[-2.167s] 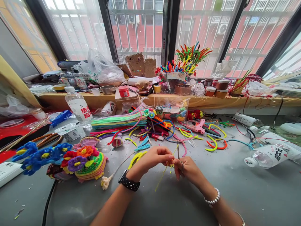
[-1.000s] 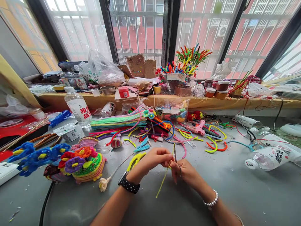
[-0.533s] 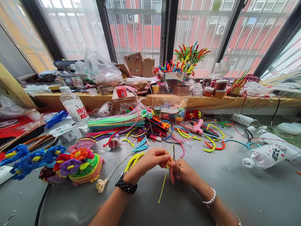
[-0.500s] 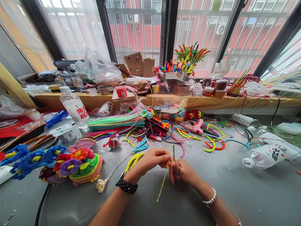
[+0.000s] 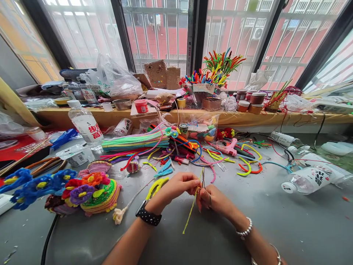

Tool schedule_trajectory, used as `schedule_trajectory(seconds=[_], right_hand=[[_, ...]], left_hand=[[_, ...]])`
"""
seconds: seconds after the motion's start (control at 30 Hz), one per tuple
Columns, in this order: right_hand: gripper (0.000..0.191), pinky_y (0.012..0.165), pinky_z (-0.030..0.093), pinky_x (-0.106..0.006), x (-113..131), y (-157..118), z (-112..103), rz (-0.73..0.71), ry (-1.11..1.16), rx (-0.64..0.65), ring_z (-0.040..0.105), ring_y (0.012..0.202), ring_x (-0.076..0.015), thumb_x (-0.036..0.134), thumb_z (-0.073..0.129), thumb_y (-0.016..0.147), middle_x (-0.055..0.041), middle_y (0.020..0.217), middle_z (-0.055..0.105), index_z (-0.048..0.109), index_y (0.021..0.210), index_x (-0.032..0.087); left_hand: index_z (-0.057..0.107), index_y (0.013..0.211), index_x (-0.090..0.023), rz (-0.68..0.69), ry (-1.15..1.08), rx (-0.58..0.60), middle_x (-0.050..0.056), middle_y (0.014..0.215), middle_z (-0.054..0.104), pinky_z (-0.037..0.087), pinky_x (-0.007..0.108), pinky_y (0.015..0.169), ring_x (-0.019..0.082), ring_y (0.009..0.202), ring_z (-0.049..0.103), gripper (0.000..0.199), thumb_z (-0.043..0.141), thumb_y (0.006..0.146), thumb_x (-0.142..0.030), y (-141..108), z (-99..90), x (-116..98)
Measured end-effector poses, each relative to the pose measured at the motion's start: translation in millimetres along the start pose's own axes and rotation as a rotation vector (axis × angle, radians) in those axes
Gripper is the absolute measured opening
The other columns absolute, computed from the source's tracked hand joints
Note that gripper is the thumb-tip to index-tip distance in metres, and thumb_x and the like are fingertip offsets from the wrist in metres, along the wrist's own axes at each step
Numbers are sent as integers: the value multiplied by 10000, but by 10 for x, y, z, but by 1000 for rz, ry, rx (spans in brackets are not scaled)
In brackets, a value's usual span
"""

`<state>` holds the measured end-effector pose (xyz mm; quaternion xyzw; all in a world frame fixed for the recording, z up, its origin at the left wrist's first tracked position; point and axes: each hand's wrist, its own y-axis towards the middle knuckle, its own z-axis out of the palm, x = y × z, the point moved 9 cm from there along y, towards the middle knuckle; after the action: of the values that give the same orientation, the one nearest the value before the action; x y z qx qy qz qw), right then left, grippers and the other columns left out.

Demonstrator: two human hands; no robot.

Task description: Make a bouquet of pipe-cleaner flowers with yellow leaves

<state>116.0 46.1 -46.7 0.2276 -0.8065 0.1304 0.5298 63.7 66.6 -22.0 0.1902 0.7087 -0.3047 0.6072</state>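
My left hand (image 5: 184,185), with a black dotted watch on the wrist, pinches a thin yellow-green fuzzy stem (image 5: 190,216). The stem's lower end hangs down over the grey table. Against its fingertips is my right hand (image 5: 212,198), closed round a slim metal tool (image 5: 203,177) whose narrow tip points up beside the stem. The tool looks like scissors or pliers; its handles are hidden in the fingers. Thicker yellow stems (image 5: 156,187) lie just left of my left hand. Light blue pieces (image 5: 164,168) rest beyond them.
Colourful fuzzy flowers (image 5: 82,194) stand on the left. Behind my hands lie a bundle of pastel stems (image 5: 135,142) and a pink glue gun (image 5: 227,148). Plastic bottles (image 5: 309,180) lie on the right; one bottle (image 5: 86,125) stands at the back left. Jars line the sill (image 5: 165,117).
The view has shifted slightly. My hands keep nearly the same pose, with the stem and tool still between them.
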Motion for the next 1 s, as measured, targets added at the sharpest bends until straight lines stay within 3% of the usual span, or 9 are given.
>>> schedule_trajectory(seconds=[0.3,0.77,1.0], right_hand=[[788,439,263,-237,-13,17,-9,25,-27,-3,330,393,-84,749,86,688,17,397,348,543,451,152],[734,435,232,-230,-107,12,-50,72,42,-67,273,357,-60,736,253,687,49,319,233,507,341,140],[725,447,237,-237,-102,10,-61,80,39,-89,273,362,-61,742,250,680,44,328,260,466,329,147]], left_hand=[[560,676,-124,2,61,45,-17,600,505,342,215,570,90,580,436,293,549,691,-416,7,23,15],[543,680,-122,45,61,46,-24,594,482,340,209,564,84,575,437,266,516,724,-383,20,15,25],[538,680,-125,51,59,30,-24,602,488,350,209,570,83,574,442,264,526,720,-386,24,2,21]])
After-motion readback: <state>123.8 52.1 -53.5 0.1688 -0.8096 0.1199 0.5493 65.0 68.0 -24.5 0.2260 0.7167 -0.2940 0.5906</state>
